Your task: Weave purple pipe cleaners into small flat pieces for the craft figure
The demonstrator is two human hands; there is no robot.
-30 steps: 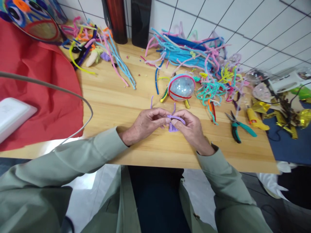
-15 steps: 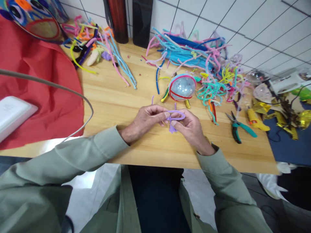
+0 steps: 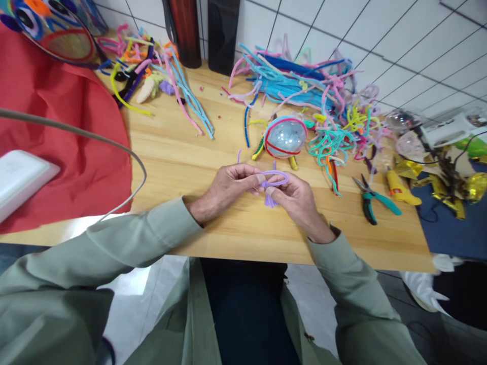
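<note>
Between my two hands is a purple pipe cleaner, bent into a narrow loop, with a bunch of short purple ends hanging below it. My left hand pinches its left side between thumb and fingertips. From the right, my right hand is closed on it, the thumb pressed near the bunched ends. Parts of the piece are hidden behind the fingers. Just beyond my hands rests a clear dome edged with pink, red and blue pipe cleaners.
Heaps of coloured pipe cleaners lie along the tiled wall. Pliers and a yellow glue gun are at the right. A red cloth with a white box covers the left side; a cable arches over it.
The purple loop has tilted and narrowed slightly, and my right thumb has shifted a little left along it. My left hand stays almost still.
</note>
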